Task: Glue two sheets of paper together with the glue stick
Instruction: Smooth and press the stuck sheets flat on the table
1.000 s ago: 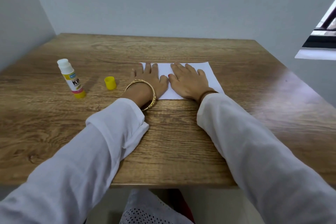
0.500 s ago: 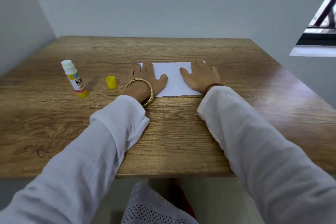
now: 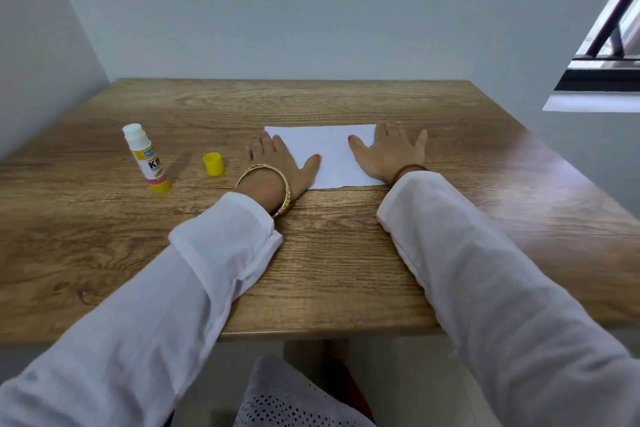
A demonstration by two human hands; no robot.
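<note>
While both palms lie flat with fingers straight, the left hand [image 3: 277,159] presses the left edge of the white paper [image 3: 329,152] and the right hand [image 3: 389,152] presses its right edge, on the wooden tabletop [image 3: 346,253]. Just left of the left hand sits a small yellow cap [image 3: 213,164]. Farther left stands the uncapped glue stick [image 3: 147,158], upright, apart from both hands.

White paper [image 3: 329,156] lies flat between the spread fingers [image 3: 266,146] of both hands, its side edges under them. The uncapped glue stick [image 3: 147,158] stands upright, well left of the left fingers, its yellow cap [image 3: 213,164] nearer them.
</note>
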